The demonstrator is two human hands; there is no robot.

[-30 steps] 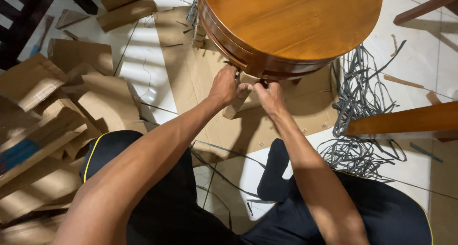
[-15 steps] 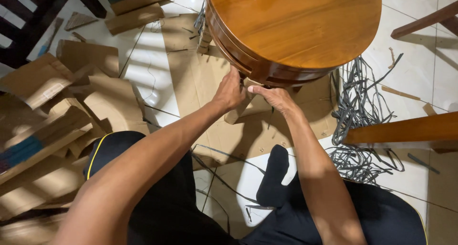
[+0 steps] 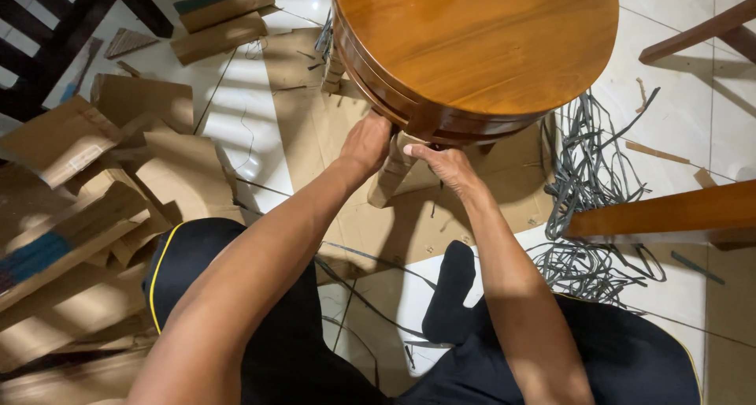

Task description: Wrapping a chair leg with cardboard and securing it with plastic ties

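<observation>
Sitting on the floor, looking down on one round wooden table (image 3: 480, 46), varnished top glowing orange-brown, filling the upper middle of the view.

Left hand (image 3: 366, 143) pressing up against the near rim of the table, fingers curled under the edge and out of sight; how tightly closed, impossible to tell. Right hand (image 3: 446, 166) just beside it, below the same rim, fingers bent around the top of one paper-wrapped table leg (image 3: 394, 176) slanting down beneath the table; closed loosely on it, thumb lying along the top.

Two bare forearms reaching up from two knees in black shorts with yellow piping (image 3: 185, 271).

Lying under the table: one flattened cardboard sheet (image 3: 409, 224). Right of the table: one tangle of grey plastic straps (image 3: 591, 192), strands past counting. Further right: two dark wooden rails (image 3: 669, 212), one near, one at the top corner. Left of the table: heap of torn cardboard pieces (image 3: 94, 184), at least six.
</observation>
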